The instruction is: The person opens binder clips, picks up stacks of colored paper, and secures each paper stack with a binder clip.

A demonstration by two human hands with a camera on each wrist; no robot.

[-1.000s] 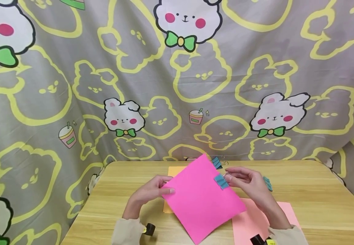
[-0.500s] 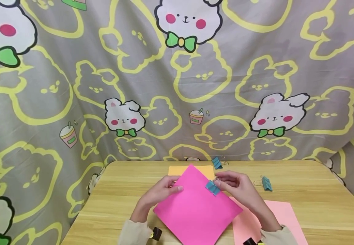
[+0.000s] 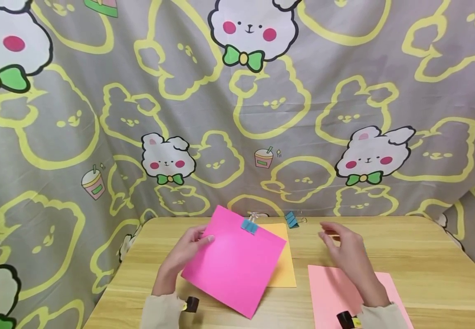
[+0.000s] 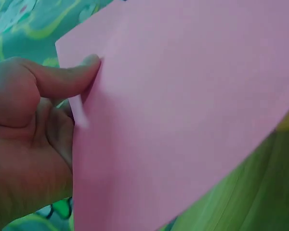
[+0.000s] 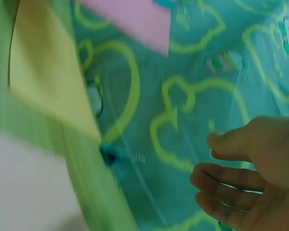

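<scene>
My left grip pinches the magenta sheet, clip at one o'clock. My right grip hangs loose, at the sheet's three o'clock.

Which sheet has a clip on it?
The bright pink sheet in the left hand: a teal clip grips its upper edge. The orange sheet and pale pink sheet on the table show none.
</scene>
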